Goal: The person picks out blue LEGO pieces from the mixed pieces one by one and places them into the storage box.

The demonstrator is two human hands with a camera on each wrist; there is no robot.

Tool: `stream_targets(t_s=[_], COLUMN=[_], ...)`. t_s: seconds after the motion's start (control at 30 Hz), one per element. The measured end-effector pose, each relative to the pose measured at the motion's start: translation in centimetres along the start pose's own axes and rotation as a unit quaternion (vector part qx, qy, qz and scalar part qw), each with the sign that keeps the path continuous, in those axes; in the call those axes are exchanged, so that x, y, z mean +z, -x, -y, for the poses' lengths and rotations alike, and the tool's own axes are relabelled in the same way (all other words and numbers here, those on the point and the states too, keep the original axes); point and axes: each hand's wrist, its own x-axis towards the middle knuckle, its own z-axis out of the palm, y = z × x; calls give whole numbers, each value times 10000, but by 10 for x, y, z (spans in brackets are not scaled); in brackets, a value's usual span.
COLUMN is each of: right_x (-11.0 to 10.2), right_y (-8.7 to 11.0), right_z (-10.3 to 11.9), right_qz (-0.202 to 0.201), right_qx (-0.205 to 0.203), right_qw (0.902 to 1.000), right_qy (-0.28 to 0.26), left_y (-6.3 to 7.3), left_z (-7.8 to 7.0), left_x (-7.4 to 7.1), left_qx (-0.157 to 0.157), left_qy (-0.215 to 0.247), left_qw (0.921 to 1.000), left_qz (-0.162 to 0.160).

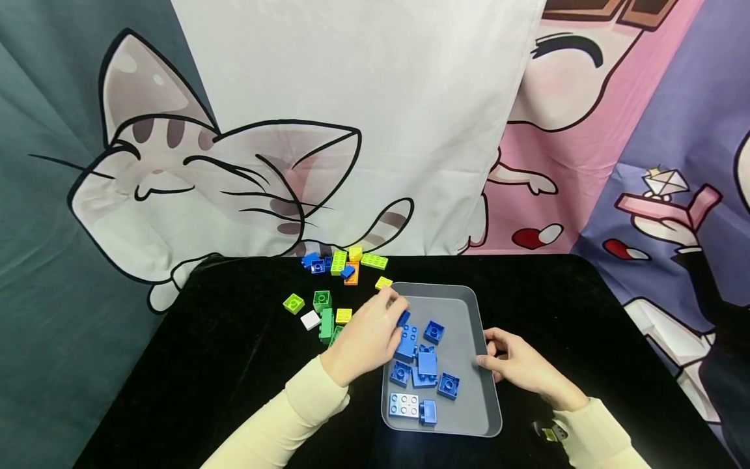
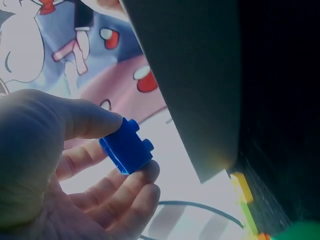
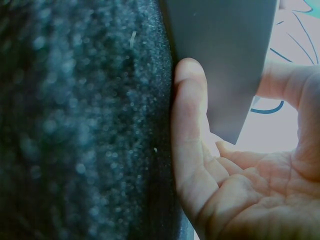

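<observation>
My left hand (image 1: 366, 337) reaches over the left rim of a grey tray (image 1: 469, 417). Between thumb and fingers it pinches a blue toy brick (image 2: 126, 146), whose studs show in the left wrist view. Below it in the tray lie several more blue bricks, among them a studded one (image 1: 408, 335), a square one (image 1: 448, 385) and a pale blue one (image 1: 403, 405). On the opposite side, my right hand (image 1: 515, 365) holds the tray's right edge, thumb over the rim and fingers against the outer wall (image 3: 220, 60).
Left of the tray lie loose bricks, including a lime one (image 1: 293, 303), a white one (image 1: 310, 320) and a green one (image 1: 326, 325). A mixed heap with an orange brick (image 1: 352, 277) lies by the far edge of the black table (image 1: 234, 365). A printed curtain (image 1: 410, 98) hangs behind.
</observation>
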Motion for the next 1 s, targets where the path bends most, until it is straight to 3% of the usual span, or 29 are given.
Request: stream_targets(t_s=[0.4, 1.0], right_x=[0, 0], right_y=[0, 0], right_z=[0, 1], right_qz=[-21, 10], right_qx=[-19, -37], right_qw=[10000, 10000], right_qy=[13, 28], left_y=[1, 6], left_z=[-18, -24], left_x=[8, 18], left_qx=[486, 823], left_qy=[-76, -52], left_qw=[9983, 9939], left_qz=[316, 733])
